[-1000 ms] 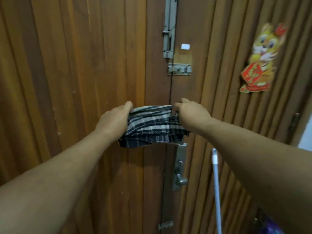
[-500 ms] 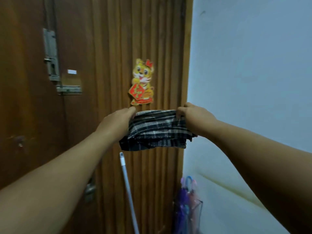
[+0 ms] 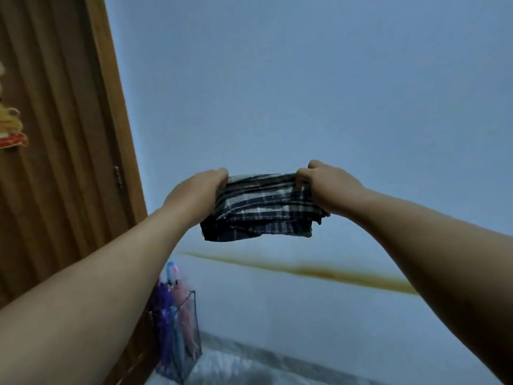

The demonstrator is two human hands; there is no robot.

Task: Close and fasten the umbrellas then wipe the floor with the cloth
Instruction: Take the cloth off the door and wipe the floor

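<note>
A folded dark checked cloth [image 3: 261, 209] hangs at chest height in front of the pale blue wall. My left hand [image 3: 197, 190] grips its left end and my right hand [image 3: 330, 184] grips its right end, so the cloth is stretched between them. Low down by the door frame, closed umbrellas [image 3: 169, 301], one purple and one pink, stand upright in a clear stand [image 3: 191, 337]. A strip of grey floor [image 3: 249, 368] shows along the bottom.
A ribbed wooden door [image 3: 50, 162] with a cartoon sticker [image 3: 11, 129] fills the left side. The blue wall [image 3: 305, 79] carries a brown streak [image 3: 319, 272] below the cloth. A grey skirting runs where wall meets floor.
The view has swung right, from the door with its latch and handle to the blue wall. Both hands keep the same hold on the cloth. The white pole has left the view.
</note>
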